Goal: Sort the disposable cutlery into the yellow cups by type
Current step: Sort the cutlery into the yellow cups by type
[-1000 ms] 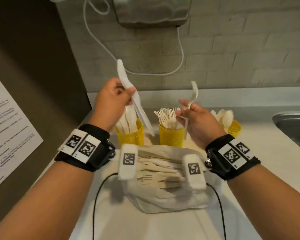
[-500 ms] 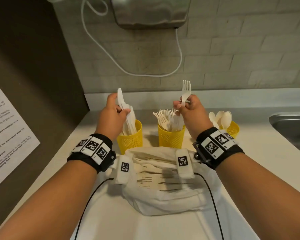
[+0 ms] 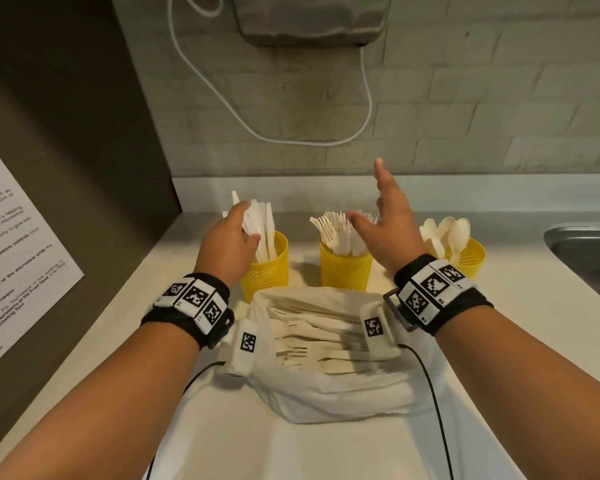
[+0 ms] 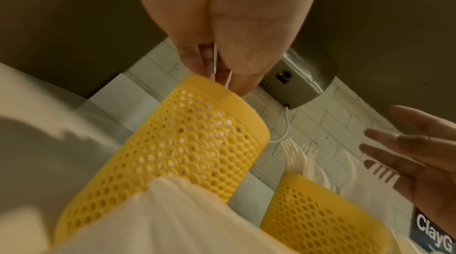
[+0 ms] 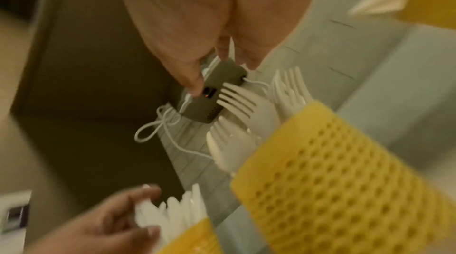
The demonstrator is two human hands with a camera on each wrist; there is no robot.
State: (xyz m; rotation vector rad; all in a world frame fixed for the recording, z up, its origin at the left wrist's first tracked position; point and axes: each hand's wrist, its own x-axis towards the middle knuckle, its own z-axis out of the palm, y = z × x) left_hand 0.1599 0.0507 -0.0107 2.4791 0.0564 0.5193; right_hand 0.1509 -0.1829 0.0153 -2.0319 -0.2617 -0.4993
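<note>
We read this as the release step of one sorting cycle: the right hand is spread wide with straight fingers above the middle cup of forks and holds nothing, while the left hand rests against the tops of the knives standing in the left cup. Its fingers lie along the knife blades; from the left wrist view they seem to touch thin white edges at the rim, but we cannot tell whether they grip one. A third cup of spoons stands to the right, apart from both hands. The unsorted cutlery lies in the open white bag on the tabletop, just in front of the cups and between the two wrists; fork tines show inside it. We judge the next move to be a return of both hands to the bag for further pieces, each to be identified by type before lifting. For clearance, the cups sit near the back wall, a dark panel closes the left side, and a sink opens at the right edge. The free room lies above and toward us; the wrist cables cross the bag's flanks and could snag.
</note>
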